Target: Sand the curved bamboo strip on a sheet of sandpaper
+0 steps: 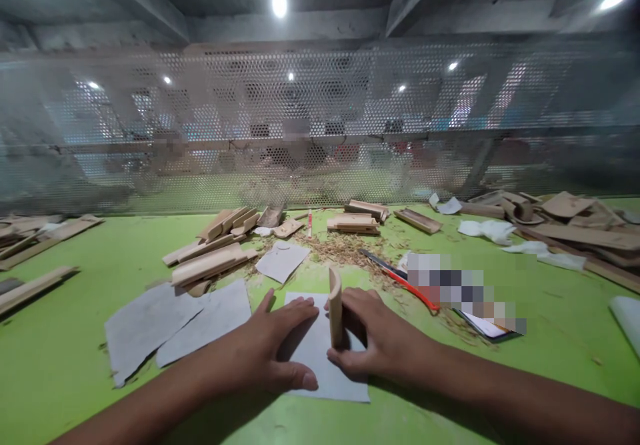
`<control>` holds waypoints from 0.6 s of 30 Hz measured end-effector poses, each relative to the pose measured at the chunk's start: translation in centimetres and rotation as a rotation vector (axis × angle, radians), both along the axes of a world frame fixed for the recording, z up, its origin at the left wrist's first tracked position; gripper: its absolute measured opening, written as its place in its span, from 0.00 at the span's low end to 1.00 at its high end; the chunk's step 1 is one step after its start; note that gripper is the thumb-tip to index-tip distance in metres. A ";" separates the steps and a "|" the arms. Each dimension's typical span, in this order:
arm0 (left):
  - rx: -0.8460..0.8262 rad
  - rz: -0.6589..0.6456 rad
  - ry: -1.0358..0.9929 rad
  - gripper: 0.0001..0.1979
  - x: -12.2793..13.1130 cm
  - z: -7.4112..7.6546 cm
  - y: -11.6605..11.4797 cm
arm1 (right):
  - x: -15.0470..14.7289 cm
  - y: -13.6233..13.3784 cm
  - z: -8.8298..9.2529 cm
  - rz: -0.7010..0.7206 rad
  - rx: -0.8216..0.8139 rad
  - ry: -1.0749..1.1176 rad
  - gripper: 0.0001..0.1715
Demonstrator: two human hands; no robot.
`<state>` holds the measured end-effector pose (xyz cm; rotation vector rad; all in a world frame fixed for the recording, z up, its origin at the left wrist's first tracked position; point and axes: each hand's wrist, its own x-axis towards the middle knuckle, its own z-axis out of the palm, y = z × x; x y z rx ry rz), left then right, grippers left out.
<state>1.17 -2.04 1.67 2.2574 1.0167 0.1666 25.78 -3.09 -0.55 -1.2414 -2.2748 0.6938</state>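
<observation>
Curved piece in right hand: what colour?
Curved piece: pale tan, best seen in the head view.

Right hand (373, 329) grips strip (335, 311) upright over sheet (341, 385); left hand (275, 345) spread beside it; red tool (399, 279) farther off on desk (565, 345).

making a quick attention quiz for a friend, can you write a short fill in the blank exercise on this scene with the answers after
Of the left hand and the right hand, only the ____ one grips the curved wooden piece.
The tabletop is bright ____ in colour.
In the picture, the pile of wooden strips lies to the ____ of the red-handled tool.
The screen at the back is pierced with many small ____.

Missing words: right; green; left; holes
</observation>
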 end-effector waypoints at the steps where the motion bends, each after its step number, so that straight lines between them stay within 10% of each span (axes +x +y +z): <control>1: 0.000 -0.006 0.001 0.43 0.0 0.0 0.0 | 0.0 0.1 -0.1 0.011 0.009 -0.014 0.16; 9: 0.013 0.023 0.099 0.45 0.0 0.4 -0.3 | 1.4 1.6 -0.5 -0.092 0.071 -0.087 0.20; 18: 0.159 0.112 -0.136 0.24 2.3 -0.3 -1.6 | -2.2 -0.9 1.1 -0.005 0.357 -0.421 0.19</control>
